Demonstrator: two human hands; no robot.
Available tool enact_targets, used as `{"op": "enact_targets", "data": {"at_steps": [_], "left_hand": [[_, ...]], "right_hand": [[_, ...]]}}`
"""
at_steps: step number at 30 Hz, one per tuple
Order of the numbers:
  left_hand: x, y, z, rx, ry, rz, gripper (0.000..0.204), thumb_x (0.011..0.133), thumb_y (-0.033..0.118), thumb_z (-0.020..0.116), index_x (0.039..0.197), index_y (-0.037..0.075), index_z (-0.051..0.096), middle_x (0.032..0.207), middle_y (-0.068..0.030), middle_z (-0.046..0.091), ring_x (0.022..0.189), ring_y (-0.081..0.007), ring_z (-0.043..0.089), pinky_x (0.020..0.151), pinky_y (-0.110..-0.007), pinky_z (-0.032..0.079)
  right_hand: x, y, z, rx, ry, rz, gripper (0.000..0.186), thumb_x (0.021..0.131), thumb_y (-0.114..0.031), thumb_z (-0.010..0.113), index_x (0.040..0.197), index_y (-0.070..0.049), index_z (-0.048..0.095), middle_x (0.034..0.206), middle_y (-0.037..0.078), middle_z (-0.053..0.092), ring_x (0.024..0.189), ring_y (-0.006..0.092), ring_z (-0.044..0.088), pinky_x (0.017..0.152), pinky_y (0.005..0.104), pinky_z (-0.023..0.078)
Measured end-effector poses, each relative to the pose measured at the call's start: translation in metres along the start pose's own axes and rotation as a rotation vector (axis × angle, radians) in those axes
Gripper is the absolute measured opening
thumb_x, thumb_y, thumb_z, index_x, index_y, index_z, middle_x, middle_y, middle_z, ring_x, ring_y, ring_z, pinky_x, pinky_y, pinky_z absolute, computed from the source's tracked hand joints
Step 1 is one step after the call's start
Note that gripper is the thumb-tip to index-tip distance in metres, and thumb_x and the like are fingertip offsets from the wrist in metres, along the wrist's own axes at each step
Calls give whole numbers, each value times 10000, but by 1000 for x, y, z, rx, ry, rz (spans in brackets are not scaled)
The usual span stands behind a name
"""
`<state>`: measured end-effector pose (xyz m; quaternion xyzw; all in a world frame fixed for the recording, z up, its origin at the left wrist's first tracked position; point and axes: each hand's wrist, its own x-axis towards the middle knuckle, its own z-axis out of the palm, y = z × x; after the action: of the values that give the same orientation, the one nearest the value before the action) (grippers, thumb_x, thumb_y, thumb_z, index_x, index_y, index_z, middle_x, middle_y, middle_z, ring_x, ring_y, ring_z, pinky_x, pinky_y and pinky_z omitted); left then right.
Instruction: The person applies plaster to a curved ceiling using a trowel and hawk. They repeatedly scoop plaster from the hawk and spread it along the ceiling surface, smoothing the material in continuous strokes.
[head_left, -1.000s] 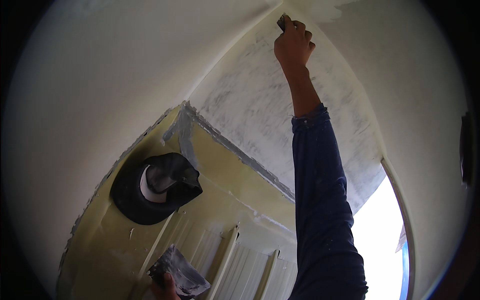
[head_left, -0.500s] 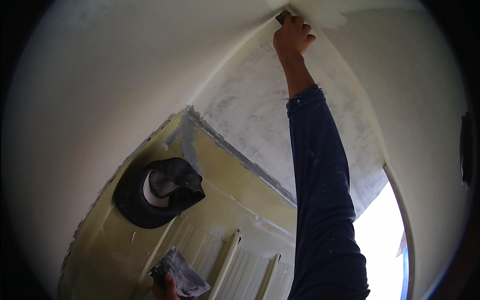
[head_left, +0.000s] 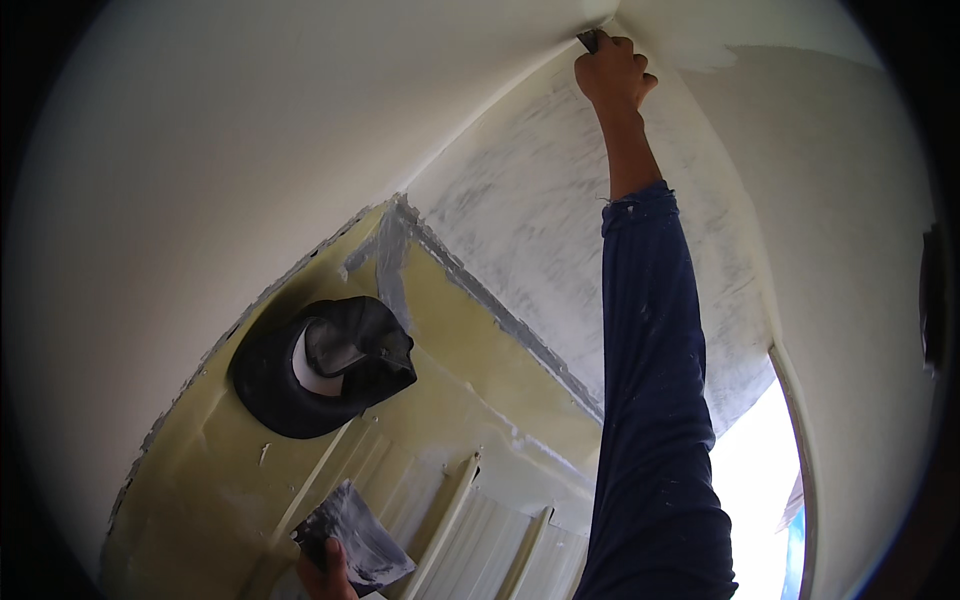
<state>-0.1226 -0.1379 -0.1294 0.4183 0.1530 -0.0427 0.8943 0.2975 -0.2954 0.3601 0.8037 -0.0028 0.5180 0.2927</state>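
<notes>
My right hand (head_left: 613, 76) is raised high on an outstretched arm in a dark blue sleeve. Its fingers close on a small dark scraper (head_left: 587, 41), whose edge meets the seam near the top where pale surfaces come together. At the lower left, my left hand (head_left: 328, 578) grips a dark, flat, roughly square putty plate (head_left: 357, 540), its thumb lying on the face. White paste is smeared over that plate. Around the right hand spreads a whitish panel (head_left: 530, 190) with grey, streaky patches.
A black cap (head_left: 325, 368) rests against the yellowish wall (head_left: 455, 310), above ribbed panels (head_left: 495, 535). Rough grey filler (head_left: 500, 310) runs along the wall's upper edges. A bright opening (head_left: 755, 480) lies at the lower right, bordered by a curved edge (head_left: 800, 430).
The view has shifted slightly, so the scene sits farther right. The right hand and scraper have moved a little down along the seam. The left hand still holds the plate.
</notes>
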Motion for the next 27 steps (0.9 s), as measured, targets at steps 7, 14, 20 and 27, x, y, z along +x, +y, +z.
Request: {"op": "enact_targets", "data": {"at_steps": [7, 14, 20, 27], "left_hand": [[-2, 4, 1, -8, 20, 7, 439, 1010, 245, 605, 1278, -102, 582, 1252, -156, 637, 1101, -233, 586, 961, -353, 458], [-4, 6, -2, 18, 28, 20, 448, 1006, 271, 611, 1256, -100, 599, 1214, -167, 653, 1077, -235, 604, 934, -356, 469], [-6, 8, -2, 65, 34, 66, 462, 1009, 297, 604, 1246, -100, 605, 1191, -169, 665, 1079, -225, 610, 916, -349, 478], [11, 16, -2, -182, -16, -185, 439, 988, 276, 627, 1319, -1, 546, 1229, -97, 622, 1082, -202, 627, 925, -355, 508]], "right_hand": [[-101, -41, 26, 144, -55, -92, 497, 808, -142, 561, 1299, -97, 628, 1235, 68, 593, 1101, 302, 531, 967, 510, 330], [-234, -113, 66, 190, -130, -93, 637, 800, -112, 638, 1420, -93, 496, 1327, 74, 514, 1214, 283, 457, 1044, 508, 275], [-271, -134, 71, 174, -158, -150, 606, 825, -84, 602, 1422, -94, 498, 1305, 81, 527, 1201, 281, 484, 1036, 525, 305], [-311, -75, -23, 683, -480, -286, 582, 895, -2, 546, 1446, -191, 522, 1353, 80, 526, 1221, 295, 486, 1064, 439, 342]]}}
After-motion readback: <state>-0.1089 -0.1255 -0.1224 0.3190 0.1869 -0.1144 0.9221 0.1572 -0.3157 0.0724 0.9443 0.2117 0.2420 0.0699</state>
